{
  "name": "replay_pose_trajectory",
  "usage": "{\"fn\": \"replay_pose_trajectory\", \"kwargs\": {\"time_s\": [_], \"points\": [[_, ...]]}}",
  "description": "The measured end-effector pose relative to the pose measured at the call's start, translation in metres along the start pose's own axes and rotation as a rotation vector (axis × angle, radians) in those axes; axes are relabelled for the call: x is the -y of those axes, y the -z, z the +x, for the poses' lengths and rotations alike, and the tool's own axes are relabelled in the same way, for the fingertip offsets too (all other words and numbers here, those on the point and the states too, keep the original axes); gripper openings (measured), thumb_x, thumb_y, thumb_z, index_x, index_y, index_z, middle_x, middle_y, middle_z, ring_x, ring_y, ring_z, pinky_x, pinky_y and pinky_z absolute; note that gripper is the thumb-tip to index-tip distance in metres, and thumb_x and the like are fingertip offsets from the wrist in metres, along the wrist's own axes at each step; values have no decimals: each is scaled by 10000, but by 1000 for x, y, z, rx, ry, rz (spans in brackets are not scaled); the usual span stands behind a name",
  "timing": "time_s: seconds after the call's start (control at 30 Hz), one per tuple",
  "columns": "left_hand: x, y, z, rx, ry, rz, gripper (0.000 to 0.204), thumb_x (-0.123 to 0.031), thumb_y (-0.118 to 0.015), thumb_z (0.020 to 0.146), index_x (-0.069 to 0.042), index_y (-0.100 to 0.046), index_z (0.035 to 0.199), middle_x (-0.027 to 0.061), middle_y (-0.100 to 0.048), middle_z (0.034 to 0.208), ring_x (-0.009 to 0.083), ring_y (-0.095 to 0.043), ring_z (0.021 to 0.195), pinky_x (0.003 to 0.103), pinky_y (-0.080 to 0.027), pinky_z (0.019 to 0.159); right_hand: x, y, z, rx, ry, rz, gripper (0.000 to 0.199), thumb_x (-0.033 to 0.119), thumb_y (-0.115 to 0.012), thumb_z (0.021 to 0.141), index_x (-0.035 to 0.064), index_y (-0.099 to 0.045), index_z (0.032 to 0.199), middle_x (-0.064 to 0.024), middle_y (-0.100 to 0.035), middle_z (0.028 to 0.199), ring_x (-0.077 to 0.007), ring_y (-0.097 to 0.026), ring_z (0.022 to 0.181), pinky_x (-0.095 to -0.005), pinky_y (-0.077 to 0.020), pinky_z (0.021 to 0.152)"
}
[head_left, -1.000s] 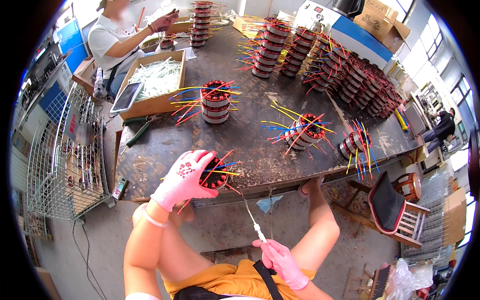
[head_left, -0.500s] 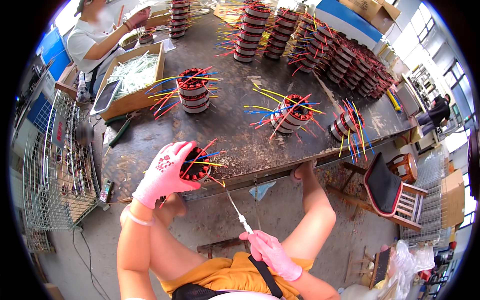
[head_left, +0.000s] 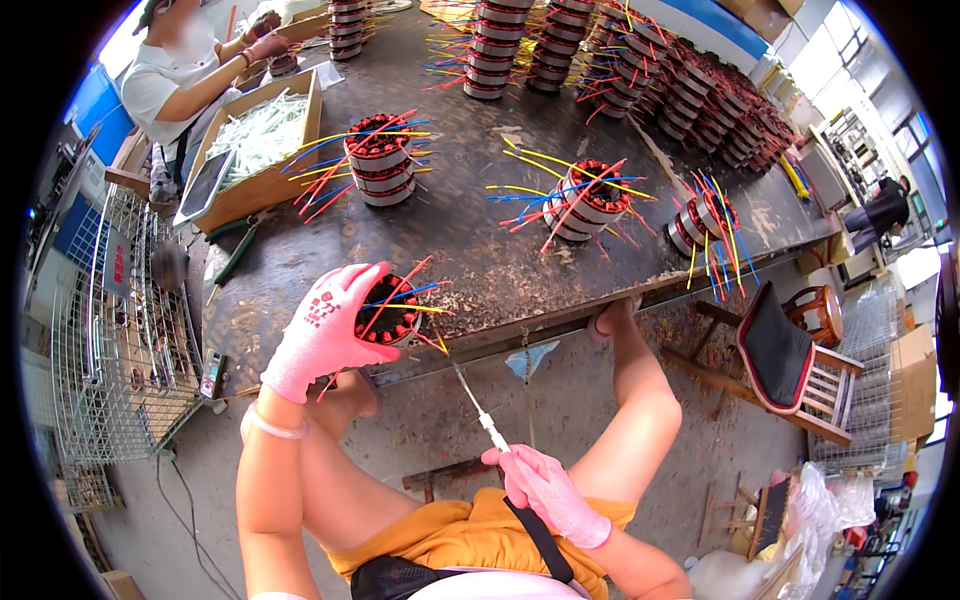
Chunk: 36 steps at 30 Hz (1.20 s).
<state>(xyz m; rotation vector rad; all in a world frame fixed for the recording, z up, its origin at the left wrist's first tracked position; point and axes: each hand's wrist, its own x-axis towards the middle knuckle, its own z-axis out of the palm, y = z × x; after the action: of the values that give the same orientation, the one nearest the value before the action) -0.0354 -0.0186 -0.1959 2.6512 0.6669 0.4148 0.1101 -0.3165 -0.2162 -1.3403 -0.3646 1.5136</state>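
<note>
My left hand (head_left: 325, 325), in a pink glove, is wrapped round a wound motor stator (head_left: 392, 308) at the table's front edge. The stator is tilted, its open end showing red windings, with red, blue and yellow leads sticking out. My right hand (head_left: 552, 497), also gloved in pink, is closed on a slim white sleeve (head_left: 493, 432) over the floor in front of me. A thin pale strand (head_left: 464, 380) runs from the sleeve up to a red and yellow lead end beside the stator. Whether it is joined there is too small to tell.
Stacked stators (head_left: 385, 160) and two tilted ones (head_left: 587, 200), (head_left: 703, 223) stand on the dark table (head_left: 460, 230). More stacks fill its far right. A wooden box (head_left: 262, 180) of white tubes and green-handled pliers (head_left: 237, 252) are at left. A co-worker (head_left: 185, 85) sits beyond; a chair (head_left: 775, 350) stands right.
The view has shifted slightly. My left hand keeps its grip on the stator, and my right hand still holds the sleeve. The co-worker's hands have shifted.
</note>
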Motion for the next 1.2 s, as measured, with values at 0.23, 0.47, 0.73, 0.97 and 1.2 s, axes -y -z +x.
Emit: {"fn": "replay_pose_trajectory", "kwargs": {"time_s": [0.23, 0.47, 0.73, 0.97, 1.2], "points": [[1, -1, 1, 16, 10, 12, 919, -236, -866, 555, -28, -500, 1372, 175, -545, 1332, 368, -504, 1246, 425, -410, 1069, 0, -1, 0, -11, -30, 23, 300, 206, -492, 1044, -34, -588, 1196, 74, -392, 639, -28, -348, 578, -194, -275, 534], [-3, 1, 2, 43, 42, 20, 958, -237, -883, 541, -36, -489, 1391, 184, -531, 1355, 375, -494, 1262, 427, -402, 1083, -10, 7, 2, -6, -19, -44, 308, 229, -474, 1036, -12, -622, 1159, 22, -482, 685, -51, -394, 538, -226, -308, 496], [-9, 3, 2, 37, 38, 24, 953, -259, -895, 553, -40, -487, 1387, 177, -539, 1333, 382, -503, 1233, 439, -406, 1072, -7, 4, 1, 2, 16, 15, 330, 221, -482, 1046, -50, -582, 1206, 47, -427, 670, -38, -367, 579, -194, -292, 542], [-8, 2, 3, 35, 29, 13, 944, -253, -892, 560, -41, -486, 1386, 183, -543, 1317, 383, -514, 1216, 438, -419, 1058, -4, 5, 2, 10, 40, -96, 333, 246, -470, 1044, -36, -609, 1154, 18, -479, 686, -53, -412, 550, -222, -346, 512], [-6, 1, 2, 33, 26, 5, 937, -252, -890, 565, -38, -489, 1384, 181, -550, 1307, 379, -519, 1214, 435, -423, 1054, -5, 3, 3, -8, 16, -9, 321, 216, -470, 1043, -42, -606, 1178, 32, -446, 625, -46, -376, 557, -207, -312, 543]]}}
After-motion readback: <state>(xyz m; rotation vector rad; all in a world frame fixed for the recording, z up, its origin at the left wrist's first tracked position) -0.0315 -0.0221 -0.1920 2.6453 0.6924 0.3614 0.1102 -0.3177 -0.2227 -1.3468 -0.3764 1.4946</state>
